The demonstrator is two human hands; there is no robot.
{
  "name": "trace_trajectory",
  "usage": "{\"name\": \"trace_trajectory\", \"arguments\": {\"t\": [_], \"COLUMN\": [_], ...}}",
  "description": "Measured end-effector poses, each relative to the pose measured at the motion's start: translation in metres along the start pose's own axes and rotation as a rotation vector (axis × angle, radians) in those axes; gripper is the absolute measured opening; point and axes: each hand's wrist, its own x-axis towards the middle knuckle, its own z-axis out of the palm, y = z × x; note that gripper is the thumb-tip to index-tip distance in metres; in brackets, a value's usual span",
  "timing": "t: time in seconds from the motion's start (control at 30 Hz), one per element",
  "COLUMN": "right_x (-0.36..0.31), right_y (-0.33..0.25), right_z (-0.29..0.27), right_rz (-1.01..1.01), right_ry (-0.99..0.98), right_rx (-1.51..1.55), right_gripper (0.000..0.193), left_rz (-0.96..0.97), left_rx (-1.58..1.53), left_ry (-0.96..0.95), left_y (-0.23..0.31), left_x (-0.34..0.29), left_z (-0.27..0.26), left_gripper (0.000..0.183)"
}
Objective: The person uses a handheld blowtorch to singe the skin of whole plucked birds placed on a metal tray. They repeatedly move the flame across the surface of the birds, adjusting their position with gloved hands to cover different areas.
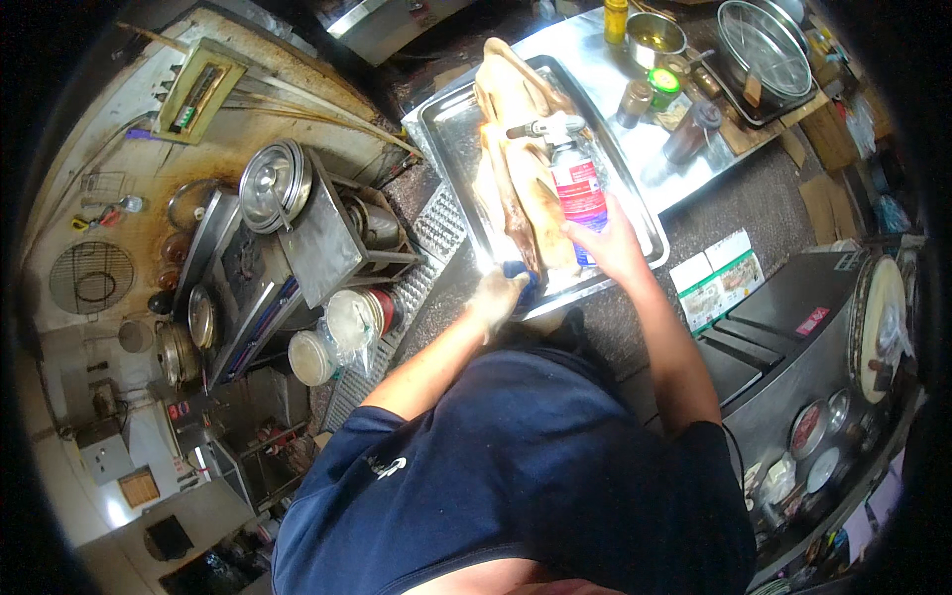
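A gas torch [578,193], a red, white and blue canister with a metal nozzle on top, stands in my right hand [613,243], fingers wrapped round its lower part. Its nozzle points left, over a pale, skin-on carcass [535,188] with a long, browned strip. The animal's kind is not plain. That meat lies lengthwise in a rectangular metal tray [647,230]. At the tray's near left corner, my left hand [496,297] is closed beside the browned end, against something dark blue. Glare and the small size hide exactly what it grips.
Under the tray is a metal table [585,40] carrying a pot [654,36], a sauce bottle [694,132], jars and a strainer lid [762,50]. Lidded buckets [352,319] stand left on the floor. A steel counter [783,307] lies to the right.
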Motion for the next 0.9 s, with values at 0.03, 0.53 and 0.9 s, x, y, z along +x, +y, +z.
{"name": "trace_trajectory", "arguments": {"t": [0.03, 0.53, 0.9], "right_x": [0.004, 0.045, 0.06], "right_y": [0.001, 0.011, -0.004], "right_z": [-0.003, -0.03, -0.043], "right_rz": [0.019, 0.051, 0.061], "right_ry": [-0.025, -0.143, -0.205], "right_rx": [0.025, 0.02, -0.002], "right_gripper": [0.055, 0.054, 0.054], "left_rz": [0.036, -0.595, -0.411], "left_rx": [-0.015, 0.743, 0.585], "left_ry": [0.009, -0.072, 0.1], "left_y": [0.001, -0.363, -0.344], "left_x": [-0.002, -0.244, -0.186], "left_z": [-0.006, -0.114, -0.09], "left_gripper": [0.029, 0.043, 0.045]}}
